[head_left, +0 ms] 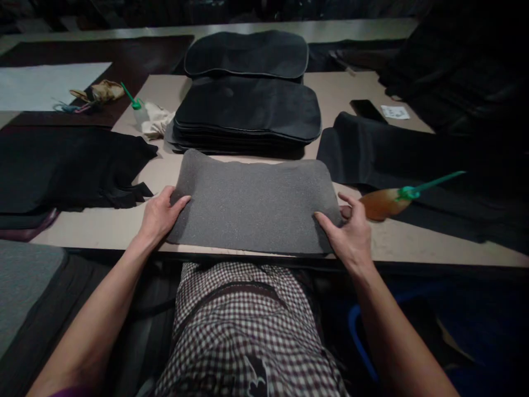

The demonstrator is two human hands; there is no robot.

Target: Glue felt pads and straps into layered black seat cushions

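We have our left hand (162,216) clamped on the left end of the sheet (252,207) and our right hand (352,231) on its right end, thumbs on top. The sheet is at the near edge of the surface (99,229). Right of the sheet, beside our right hand, tilts a blurred bottle (382,205); we cannot tell if they touch. Behind the sheet is a black stack (248,107).

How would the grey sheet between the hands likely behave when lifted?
The grey sheet would probably flex, as its far edge looks wavy. It seems thin, so it is likely light for its size. Its matte, speckled face suggests it may not slip easily.
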